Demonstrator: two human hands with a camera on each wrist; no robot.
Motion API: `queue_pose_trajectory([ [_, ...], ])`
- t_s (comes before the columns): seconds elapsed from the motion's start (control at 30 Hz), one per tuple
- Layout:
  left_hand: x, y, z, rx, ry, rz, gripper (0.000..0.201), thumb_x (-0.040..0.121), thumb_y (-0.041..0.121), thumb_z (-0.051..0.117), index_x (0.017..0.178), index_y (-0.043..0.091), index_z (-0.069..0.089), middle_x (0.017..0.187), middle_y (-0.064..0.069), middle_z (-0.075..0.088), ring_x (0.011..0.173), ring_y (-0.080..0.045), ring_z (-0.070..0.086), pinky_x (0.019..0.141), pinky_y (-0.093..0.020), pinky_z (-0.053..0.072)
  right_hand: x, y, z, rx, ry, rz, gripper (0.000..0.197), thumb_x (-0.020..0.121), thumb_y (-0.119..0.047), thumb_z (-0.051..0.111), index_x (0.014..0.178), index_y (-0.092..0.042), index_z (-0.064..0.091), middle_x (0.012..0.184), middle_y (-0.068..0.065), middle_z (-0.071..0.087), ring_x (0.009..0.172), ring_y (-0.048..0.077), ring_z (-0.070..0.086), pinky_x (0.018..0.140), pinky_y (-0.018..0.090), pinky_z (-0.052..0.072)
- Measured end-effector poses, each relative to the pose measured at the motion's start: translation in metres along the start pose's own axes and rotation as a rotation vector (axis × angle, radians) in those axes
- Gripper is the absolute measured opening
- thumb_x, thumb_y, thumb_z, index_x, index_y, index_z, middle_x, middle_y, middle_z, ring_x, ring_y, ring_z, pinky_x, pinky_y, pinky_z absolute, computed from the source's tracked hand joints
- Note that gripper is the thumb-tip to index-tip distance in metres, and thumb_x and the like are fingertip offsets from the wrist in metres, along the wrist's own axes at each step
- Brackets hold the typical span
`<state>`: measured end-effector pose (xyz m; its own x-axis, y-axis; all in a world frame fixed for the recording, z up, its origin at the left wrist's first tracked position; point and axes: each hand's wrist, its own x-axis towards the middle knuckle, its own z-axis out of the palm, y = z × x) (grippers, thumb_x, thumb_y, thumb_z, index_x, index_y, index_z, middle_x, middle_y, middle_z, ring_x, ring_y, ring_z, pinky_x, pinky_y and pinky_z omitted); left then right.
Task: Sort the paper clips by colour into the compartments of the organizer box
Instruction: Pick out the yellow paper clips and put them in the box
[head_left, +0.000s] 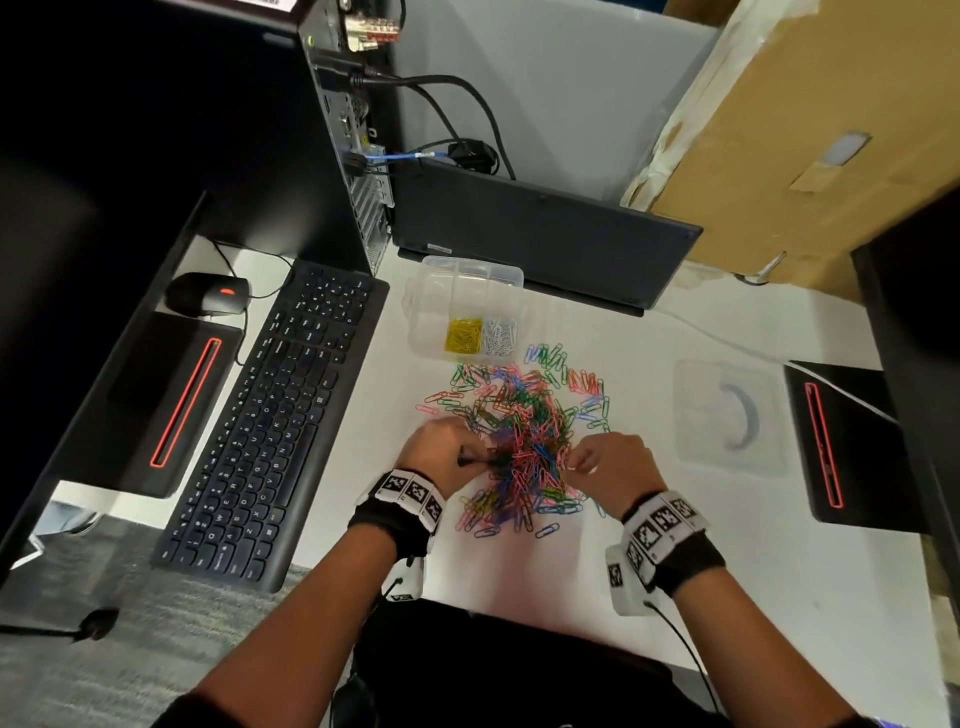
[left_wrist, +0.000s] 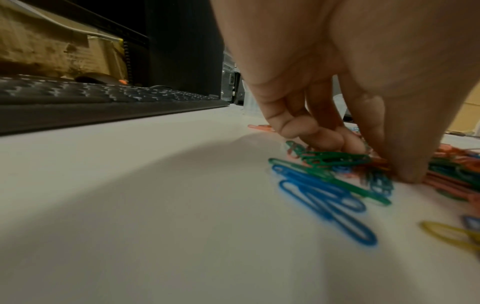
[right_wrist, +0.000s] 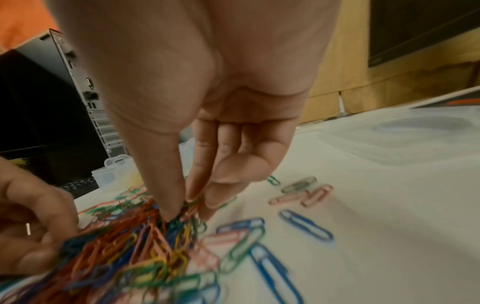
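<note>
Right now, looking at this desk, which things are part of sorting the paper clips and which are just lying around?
Part of the job:
- mixed clip pile
- organizer box, yellow clips and white clips in it
- left hand and right hand, both picking in the pile

Just lying about:
- keyboard
- mouse
- clear lid
- cardboard box

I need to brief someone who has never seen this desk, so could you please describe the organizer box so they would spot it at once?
Start at the black keyboard on the white desk and look just past its far right corner, in front of the dark laptop. There stands the organizer box, beyond the loose paper clip pile. It is the only clear plastic container with dividers, holding yellow clips beside white clips.
</note>
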<state>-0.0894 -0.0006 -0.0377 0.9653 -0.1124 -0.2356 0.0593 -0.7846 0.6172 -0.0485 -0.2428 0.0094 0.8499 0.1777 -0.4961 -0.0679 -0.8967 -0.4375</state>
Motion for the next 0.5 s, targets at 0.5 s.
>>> queue_pose_trajectory([
  [0.5,-0.016,0.001,0.006,-0.198,0.180,-0.282,0.012,0.075,0.027,0.080,0.079,0.031,0.070,0.061,0.008,0.063,0.058,-0.005,0.059,0.065,-0.022,0.053,0.001,0.028,0.020,0.363,0.044,-0.050,0.017,0.074,-0.004,0.070,0.081,-0.018,0.077,0.063,-0.011,0.069,0.053,-0.005,0.058,0.059,0.009,0.045],
])
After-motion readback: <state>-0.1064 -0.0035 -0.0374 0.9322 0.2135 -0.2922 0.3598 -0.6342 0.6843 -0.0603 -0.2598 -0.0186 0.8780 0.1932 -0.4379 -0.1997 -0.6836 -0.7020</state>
